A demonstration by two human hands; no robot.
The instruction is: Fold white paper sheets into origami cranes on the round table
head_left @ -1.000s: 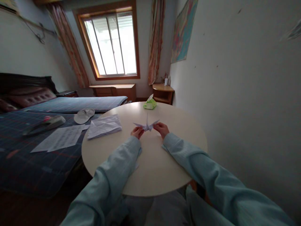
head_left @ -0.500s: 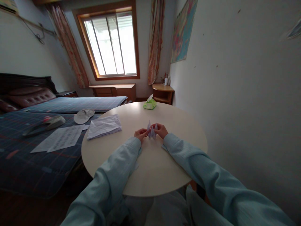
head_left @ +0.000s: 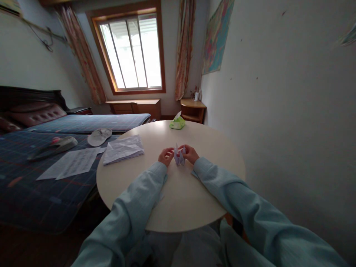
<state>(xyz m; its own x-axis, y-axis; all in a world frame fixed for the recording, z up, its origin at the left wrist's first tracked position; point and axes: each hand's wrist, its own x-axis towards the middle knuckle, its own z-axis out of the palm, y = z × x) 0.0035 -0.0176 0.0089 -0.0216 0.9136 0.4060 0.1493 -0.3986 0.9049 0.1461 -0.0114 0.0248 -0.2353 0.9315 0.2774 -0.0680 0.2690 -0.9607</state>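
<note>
Folded paper [head_left: 180, 159] stands over the table [head_left: 180, 200], between my right hand [head_left: 191, 154], pinched on one side, and my left hand [head_left: 166, 156], loosely curled at the other, grip unclear; I appear mid-shaping, the next move needing lightness.

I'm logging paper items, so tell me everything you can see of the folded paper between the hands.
The folded paper is pale, whitish-lilac, with sharp creases and several narrow points, some up, some down. It looks like thin sheet paper, standing roughly upright near the middle of the round table. The right hand grips its right side; the left hand is at its left edge, contact unclear. Whether its lower points touch the table cannot be told.
</note>
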